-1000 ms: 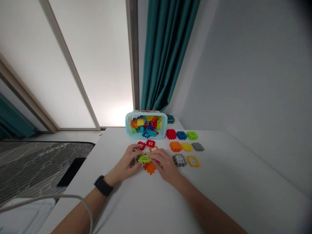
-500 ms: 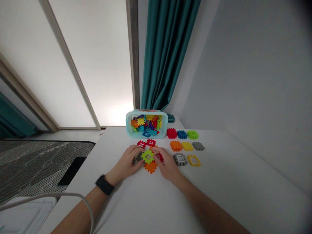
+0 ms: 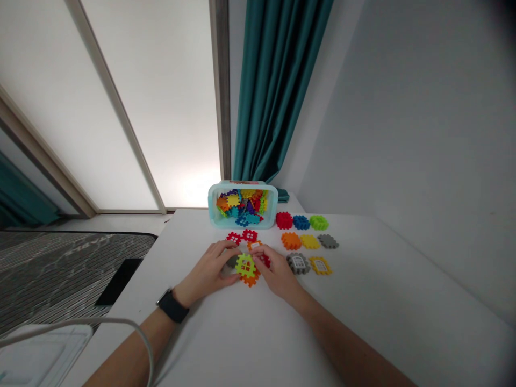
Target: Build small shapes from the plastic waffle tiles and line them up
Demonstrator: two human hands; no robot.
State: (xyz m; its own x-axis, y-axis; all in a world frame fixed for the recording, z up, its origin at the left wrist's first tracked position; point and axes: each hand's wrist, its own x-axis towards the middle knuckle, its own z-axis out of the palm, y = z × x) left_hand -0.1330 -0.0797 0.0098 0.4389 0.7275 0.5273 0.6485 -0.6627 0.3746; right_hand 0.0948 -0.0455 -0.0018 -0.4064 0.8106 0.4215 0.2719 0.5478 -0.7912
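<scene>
A lime-green toothed window tile (image 3: 245, 265) lies between my two hands. My left hand (image 3: 213, 267) curls around its left side, index finger at the top corner and thumb at the bottom corner. On the right side, the thumb and fingers of my right hand (image 3: 280, 273) close on the tile's edge. An orange toothed tile (image 3: 250, 281) shows below the green one. Red window tiles (image 3: 249, 235) and an orange window tile (image 3: 253, 245) lie just beyond my fingers. A grey tile (image 3: 232, 262) is partly covered by my left hand, a red one (image 3: 265, 260) by my right.
A pale turquoise bin (image 3: 213, 215) full of coloured pieces stands at the table's back. To the right are stacks of red (image 3: 284, 220), blue (image 3: 301, 222), green (image 3: 319, 222), orange (image 3: 291, 241), yellow (image 3: 310, 242) and grey tiles (image 3: 328, 241), plus grey (image 3: 298, 263) and yellow window tiles (image 3: 321, 265).
The green window tile has moved slightly toward me and now overlaps more of the orange tile. My left thumb has shifted down and right to the green tile's lower corner.
</scene>
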